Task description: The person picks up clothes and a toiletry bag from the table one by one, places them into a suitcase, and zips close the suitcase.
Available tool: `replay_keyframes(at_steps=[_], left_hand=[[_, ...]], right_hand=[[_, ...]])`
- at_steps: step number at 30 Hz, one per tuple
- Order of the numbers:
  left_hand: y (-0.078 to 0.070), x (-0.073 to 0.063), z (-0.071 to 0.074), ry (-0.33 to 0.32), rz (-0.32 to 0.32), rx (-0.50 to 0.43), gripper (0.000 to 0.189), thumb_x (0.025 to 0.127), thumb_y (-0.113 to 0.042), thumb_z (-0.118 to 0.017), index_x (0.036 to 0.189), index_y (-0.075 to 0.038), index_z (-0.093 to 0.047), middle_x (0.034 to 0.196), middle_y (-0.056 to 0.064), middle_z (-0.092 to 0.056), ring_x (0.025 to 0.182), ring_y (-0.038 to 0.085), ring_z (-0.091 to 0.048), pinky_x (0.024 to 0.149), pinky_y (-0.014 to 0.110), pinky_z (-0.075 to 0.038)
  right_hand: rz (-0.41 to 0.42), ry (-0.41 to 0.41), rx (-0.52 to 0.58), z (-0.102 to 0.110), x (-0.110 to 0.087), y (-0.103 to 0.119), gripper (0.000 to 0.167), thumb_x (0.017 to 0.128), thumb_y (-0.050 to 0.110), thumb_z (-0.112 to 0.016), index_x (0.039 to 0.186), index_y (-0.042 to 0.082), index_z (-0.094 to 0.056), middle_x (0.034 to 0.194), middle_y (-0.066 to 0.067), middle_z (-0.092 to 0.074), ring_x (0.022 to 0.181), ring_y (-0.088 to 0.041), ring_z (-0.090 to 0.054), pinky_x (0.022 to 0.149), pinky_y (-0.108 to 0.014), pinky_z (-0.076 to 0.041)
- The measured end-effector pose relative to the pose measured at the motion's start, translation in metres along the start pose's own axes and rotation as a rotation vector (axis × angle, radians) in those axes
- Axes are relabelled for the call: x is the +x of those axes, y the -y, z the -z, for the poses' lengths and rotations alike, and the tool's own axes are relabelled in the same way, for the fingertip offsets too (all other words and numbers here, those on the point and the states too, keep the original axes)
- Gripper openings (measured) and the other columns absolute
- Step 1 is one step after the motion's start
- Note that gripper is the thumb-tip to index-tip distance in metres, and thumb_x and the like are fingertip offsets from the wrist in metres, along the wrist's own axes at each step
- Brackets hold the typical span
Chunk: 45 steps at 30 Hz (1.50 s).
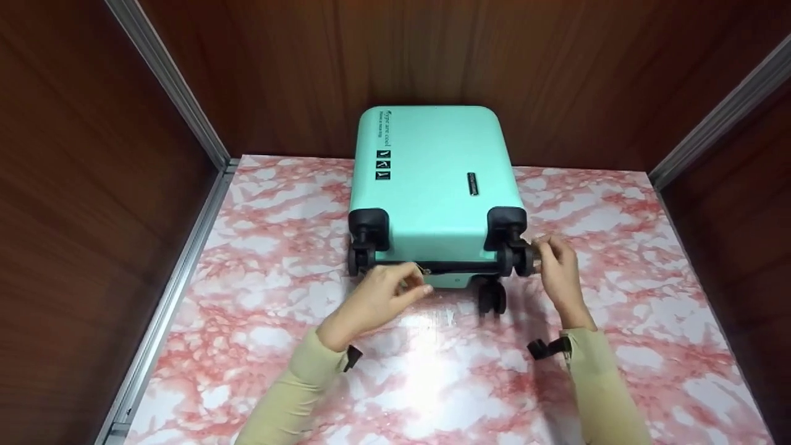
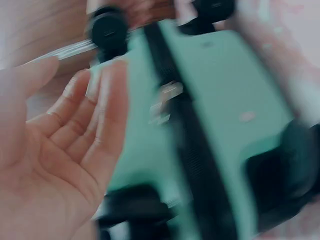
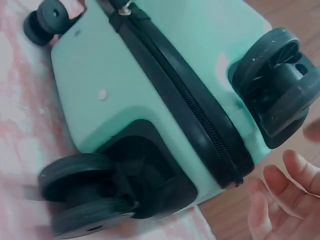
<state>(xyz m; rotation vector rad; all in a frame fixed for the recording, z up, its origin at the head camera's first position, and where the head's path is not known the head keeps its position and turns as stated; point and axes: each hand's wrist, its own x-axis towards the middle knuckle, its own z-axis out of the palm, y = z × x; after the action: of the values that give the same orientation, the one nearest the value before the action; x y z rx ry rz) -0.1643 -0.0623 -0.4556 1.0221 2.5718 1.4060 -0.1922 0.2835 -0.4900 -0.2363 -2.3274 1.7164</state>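
A mint-green suitcase (image 1: 432, 148) lies flat, its wheeled end towards me. A black zipper (image 3: 192, 107) crosses that end between black caster wheels. My left hand (image 1: 382, 295) is at the middle of this end, beside the metal zipper pull (image 2: 167, 100). In the left wrist view its fingers are loosely extended, apart from the pull, with nothing in them. Beyond the suitcase's right corner is my right hand (image 1: 560, 275), next to a caster wheel (image 1: 525, 258). Its bent fingers (image 3: 280, 187) hold nothing and lie near where the zipper turns the corner.
The suitcase rests on a red-and-white marbled surface (image 1: 266, 334), close to the brown wood-grain back panel (image 1: 420, 55). Side panels with metal edge strips (image 1: 185, 93) stand left and right. A lower caster wheel (image 1: 492, 298) sticks out towards me.
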Motion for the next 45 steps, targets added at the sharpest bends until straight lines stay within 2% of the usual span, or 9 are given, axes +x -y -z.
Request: replay_keyframes(at_steps=[6, 10, 14, 17, 22, 30, 35, 39, 45], left_hand=[[-0.008, 0.003, 0.050, -0.325, -0.124, 0.069, 0.016, 0.100, -0.023, -0.068, 0.097, -0.007, -0.070, 0.088, -0.001, -0.068, 0.074, 0.011, -0.062, 0.069, 0.028, -0.054], [0.004, 0.007, 0.076, -0.452, -0.043, 0.168, 0.020, 0.098, -0.025, -0.071, 0.104, -0.006, -0.070, 0.101, 0.002, -0.067, 0.094, 0.019, -0.061, 0.088, 0.034, -0.049], [0.019, 0.013, 0.089, -0.410, 0.113, 0.194, 0.033, 0.097, -0.031, -0.073, 0.118, -0.007, -0.066, 0.120, 0.006, -0.060, 0.112, 0.024, -0.055, 0.099, 0.039, -0.043], [0.028, 0.019, 0.092, -0.341, 0.192, 0.205, 0.040, 0.095, -0.035, -0.074, 0.123, -0.009, -0.065, 0.124, 0.006, -0.057, 0.113, 0.026, -0.054, 0.097, 0.041, -0.043], [0.037, 0.028, 0.091, -0.265, 0.210, 0.230, 0.048, 0.090, -0.037, -0.080, 0.129, -0.014, -0.064, 0.127, 0.006, -0.054, 0.116, 0.027, -0.051, 0.097, 0.044, -0.042], [0.049, 0.034, 0.088, -0.196, 0.213, 0.222, 0.070, 0.085, -0.038, -0.085, 0.146, -0.022, -0.055, 0.151, 0.012, -0.040, 0.131, 0.035, -0.048, 0.105, 0.051, -0.042], [0.056, 0.036, 0.091, -0.146, 0.260, 0.158, 0.084, 0.084, -0.044, -0.084, 0.156, -0.028, -0.044, 0.163, 0.018, -0.026, 0.143, 0.039, -0.036, 0.110, 0.056, -0.036], [0.058, 0.037, 0.091, -0.108, 0.302, 0.129, 0.091, 0.086, -0.043, -0.082, 0.161, -0.029, -0.033, 0.164, 0.012, -0.027, 0.148, 0.034, -0.027, 0.114, 0.054, -0.029], [0.051, 0.041, 0.090, -0.073, 0.427, 0.145, 0.104, 0.084, -0.030, -0.077, 0.165, -0.014, -0.014, 0.163, 0.014, -0.029, 0.143, 0.030, -0.036, 0.113, 0.045, -0.033]], right_hand=[[-0.132, 0.134, -0.009, -0.005, -0.012, -0.019, 0.030, 0.108, 0.012, -0.040, 0.099, -0.004, -0.065, 0.084, -0.009, -0.065, 0.078, -0.025, -0.066, 0.064, -0.038, -0.057], [-0.115, 0.168, -0.093, -0.016, -0.026, -0.021, 0.024, 0.103, 0.012, -0.051, 0.098, -0.005, -0.068, 0.086, -0.018, -0.069, 0.076, -0.029, -0.068, 0.064, -0.034, -0.056], [-0.008, 0.195, -0.194, -0.029, -0.041, -0.016, 0.013, 0.096, 0.009, -0.066, 0.095, -0.003, -0.071, 0.086, -0.013, -0.072, 0.078, -0.024, -0.068, 0.070, -0.030, -0.054], [0.096, 0.289, -0.263, -0.044, -0.051, -0.012, 0.010, 0.094, 0.013, -0.074, 0.097, 0.004, -0.075, 0.088, -0.005, -0.073, 0.080, -0.020, -0.067, 0.074, -0.033, -0.054], [0.286, 0.383, -0.283, -0.077, -0.060, -0.003, 0.011, 0.092, 0.016, -0.078, 0.102, 0.011, -0.076, 0.082, 0.007, -0.069, 0.069, -0.012, -0.064, 0.064, -0.031, -0.054], [0.612, 0.279, -0.399, -0.121, -0.053, 0.021, 0.020, 0.086, 0.018, -0.084, 0.101, 0.010, -0.073, 0.080, 0.002, -0.070, 0.067, -0.010, -0.066, 0.062, -0.029, -0.054], [0.702, 0.228, -0.542, -0.136, -0.049, 0.029, 0.016, 0.085, 0.018, -0.084, 0.091, 0.012, -0.070, 0.074, 0.001, -0.068, 0.062, -0.013, -0.064, 0.056, -0.033, -0.052], [0.736, 0.198, -0.575, -0.138, -0.049, 0.030, 0.011, 0.091, 0.016, -0.077, 0.088, 0.012, -0.067, 0.069, 0.003, -0.065, 0.056, -0.012, -0.060, 0.052, -0.034, -0.050], [0.724, 0.209, -0.542, -0.128, -0.053, 0.028, 0.016, 0.093, 0.012, -0.071, 0.085, 0.013, -0.057, 0.062, 0.007, -0.056, 0.049, -0.009, -0.053, 0.046, -0.031, -0.044]])
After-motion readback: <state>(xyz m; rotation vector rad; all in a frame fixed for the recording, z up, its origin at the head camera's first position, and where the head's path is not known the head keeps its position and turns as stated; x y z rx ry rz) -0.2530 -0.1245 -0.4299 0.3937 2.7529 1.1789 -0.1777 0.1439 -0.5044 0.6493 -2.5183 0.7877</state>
